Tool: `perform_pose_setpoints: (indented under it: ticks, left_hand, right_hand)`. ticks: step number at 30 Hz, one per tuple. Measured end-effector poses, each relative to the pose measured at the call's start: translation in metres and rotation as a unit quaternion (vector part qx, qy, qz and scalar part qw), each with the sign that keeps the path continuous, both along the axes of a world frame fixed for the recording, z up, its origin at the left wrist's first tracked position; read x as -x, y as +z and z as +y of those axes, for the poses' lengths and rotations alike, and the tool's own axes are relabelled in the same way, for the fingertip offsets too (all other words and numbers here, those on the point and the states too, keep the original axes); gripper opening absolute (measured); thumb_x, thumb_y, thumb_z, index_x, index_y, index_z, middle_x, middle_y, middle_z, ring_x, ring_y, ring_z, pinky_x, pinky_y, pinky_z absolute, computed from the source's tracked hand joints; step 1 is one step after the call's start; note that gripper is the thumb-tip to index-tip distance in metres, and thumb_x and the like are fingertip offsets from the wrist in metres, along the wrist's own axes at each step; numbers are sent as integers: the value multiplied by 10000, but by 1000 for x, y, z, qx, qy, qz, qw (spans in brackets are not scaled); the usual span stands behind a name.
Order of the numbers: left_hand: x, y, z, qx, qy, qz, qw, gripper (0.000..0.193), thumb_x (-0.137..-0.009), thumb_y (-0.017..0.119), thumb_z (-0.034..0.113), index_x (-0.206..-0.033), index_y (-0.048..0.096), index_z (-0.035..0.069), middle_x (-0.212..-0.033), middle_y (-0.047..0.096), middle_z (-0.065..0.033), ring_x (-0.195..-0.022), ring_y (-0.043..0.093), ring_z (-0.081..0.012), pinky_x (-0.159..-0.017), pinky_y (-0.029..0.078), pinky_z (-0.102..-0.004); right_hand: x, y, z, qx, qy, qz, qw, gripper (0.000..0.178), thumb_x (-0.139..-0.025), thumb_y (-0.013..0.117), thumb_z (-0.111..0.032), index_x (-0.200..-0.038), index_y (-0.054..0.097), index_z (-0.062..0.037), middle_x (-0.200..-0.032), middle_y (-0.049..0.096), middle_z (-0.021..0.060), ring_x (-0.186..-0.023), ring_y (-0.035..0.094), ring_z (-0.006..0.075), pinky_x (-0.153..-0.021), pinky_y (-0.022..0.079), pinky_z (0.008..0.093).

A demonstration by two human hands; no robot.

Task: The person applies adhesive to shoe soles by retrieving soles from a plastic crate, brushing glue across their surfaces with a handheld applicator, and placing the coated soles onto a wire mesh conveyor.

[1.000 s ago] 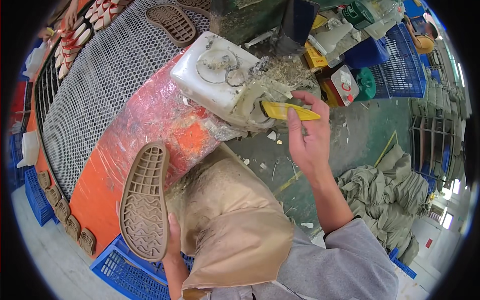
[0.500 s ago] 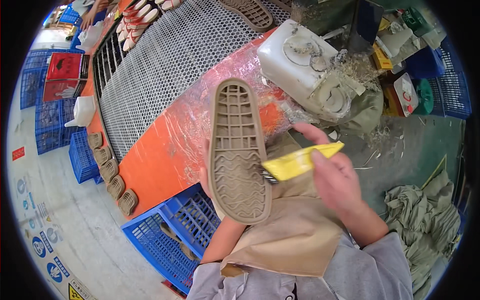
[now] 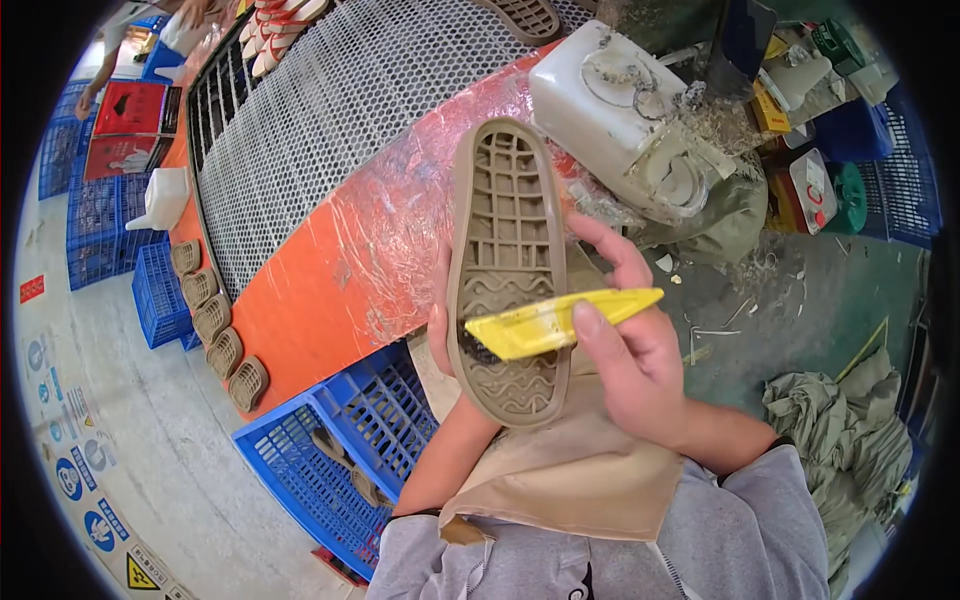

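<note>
Sole of tan-brown, rubbery material (image 3: 511,215), grid tread up top & wavy ribs below, is held above the lap, tread toward cam. Left hand (image 3: 440,335) has it by the left edge, fingers curled round; rest hidden behind. Right hand (image 3: 640,365) pinches a flat yellow plastic brush w/ dark bristles (image 3: 565,322) betw. thumb & fingers, one finger reaching toward the right rim. Bristles mostly hidden by handle; can't confirm contact.

Risks (my guess): hard pressure nr the right edge could twist the sole, as left grip is off to one side; overrunning the rim could smear the beige apron (image 3: 590,470) just below. Wide swing up-right might bump the whitish plastic jug w/ cut opening (image 3: 600,110), nr sole's top.

Room: orange tabletop under clear film (image 3: 330,275) is open to the left; blue slatted crate (image 3: 300,450) sits lower left; right's freest, over green floor (image 3: 740,300).
</note>
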State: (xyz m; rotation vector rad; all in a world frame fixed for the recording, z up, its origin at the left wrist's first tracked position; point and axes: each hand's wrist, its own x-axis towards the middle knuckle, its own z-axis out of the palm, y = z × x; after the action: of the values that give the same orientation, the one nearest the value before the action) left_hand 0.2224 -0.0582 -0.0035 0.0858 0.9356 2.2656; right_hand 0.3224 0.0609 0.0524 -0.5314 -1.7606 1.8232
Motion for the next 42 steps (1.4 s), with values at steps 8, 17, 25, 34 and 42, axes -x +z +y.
perform_pose_setpoints:
  ticks: [8,17,25,34,42]
  left_hand:
    - [-5,6,7,213,106,353,905,628,-973,631,311,-1541,427,136,-1624,427,-202,-1483,445,-298,-1184,447,-479]
    - [-6,78,0,-78,-162,-201,963,724,-942,734,221,-1544,336,158,-1537,513,-179,-1270,619,-262,-1094,511,-413]
    - [6,58,-25,-132,-516,-48,845,647,-966,674,302,-1529,389,161,-1527,532,-157,-1279,616,-268,-1091,517,-411]
    - [16,46,-18,8,-482,38,875,590,-993,607,393,-1513,447,165,-1516,553,-133,-1289,613,-274,-1089,523,-408]
    - [51,11,-54,135,-227,10,965,572,-1017,547,473,-1499,500,169,-1506,572,-111,-1298,610,-280,-1086,528,-406]
  right_hand:
    - [-23,31,0,-198,96,-18,975,163,-957,616,-134,-985,737,-29,-1533,485,246,-1361,378,406,-1174,233,555]
    - [10,72,47,-285,330,23,900,199,-958,616,-228,-917,779,-121,-1451,583,194,-1352,357,380,-1167,229,552]
    - [44,63,63,-262,436,148,848,316,-987,647,-375,-879,793,-117,-1354,665,154,-1333,379,387,-1155,254,548]
    - [12,48,101,-234,444,97,859,354,-981,662,-400,-811,791,-119,-1347,667,170,-1324,405,395,-1155,269,551]
    - [-30,34,134,-202,434,3,878,353,-965,673,-408,-836,790,-101,-1405,628,184,-1352,399,407,-1168,261,560]
